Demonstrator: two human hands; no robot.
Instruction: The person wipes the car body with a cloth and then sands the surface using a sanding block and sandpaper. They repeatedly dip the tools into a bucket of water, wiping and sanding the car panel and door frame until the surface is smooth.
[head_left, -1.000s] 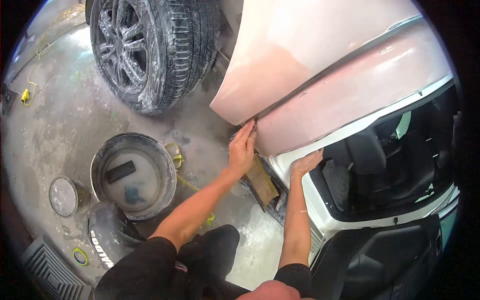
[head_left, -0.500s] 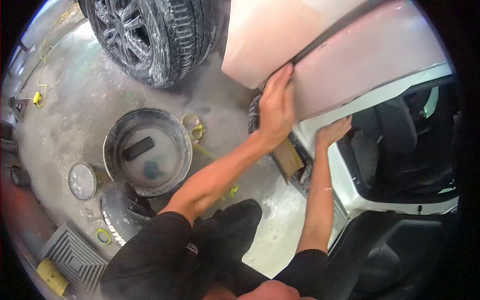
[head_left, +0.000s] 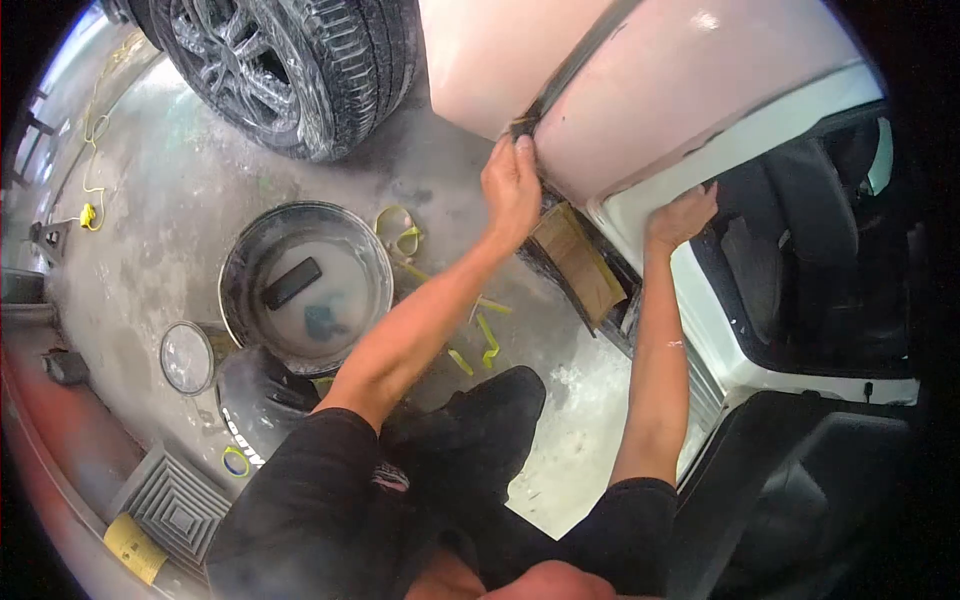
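Note:
A pale pink car panel (head_left: 690, 100) fills the upper right, crossed by a dark seam (head_left: 580, 60). At the lower end of this seam, my left hand (head_left: 513, 190) has its thumb and fingertips drawn together on a small dark piece; whether that piece is loose or part of the car I cannot tell. My right hand (head_left: 683, 215) rests on the white window frame (head_left: 700, 300) with its fingers curled over the inner edge, beside the dark car interior (head_left: 790, 240).
A round tub (head_left: 232, 300) of cloudy liquid holds a black block (head_left: 292, 284) and a blue-green cloth (head_left: 322, 322). Near it are a lidded can (head_left: 187, 358) and yellow tape strips (head_left: 488, 340). A plastic-wrapped wheel (head_left: 345, 70) stands at the upper left.
My left hand has moved left and down along the seam to its lower end, and its fingers have closed. My right hand has shifted slightly right and up. The view has also moved.

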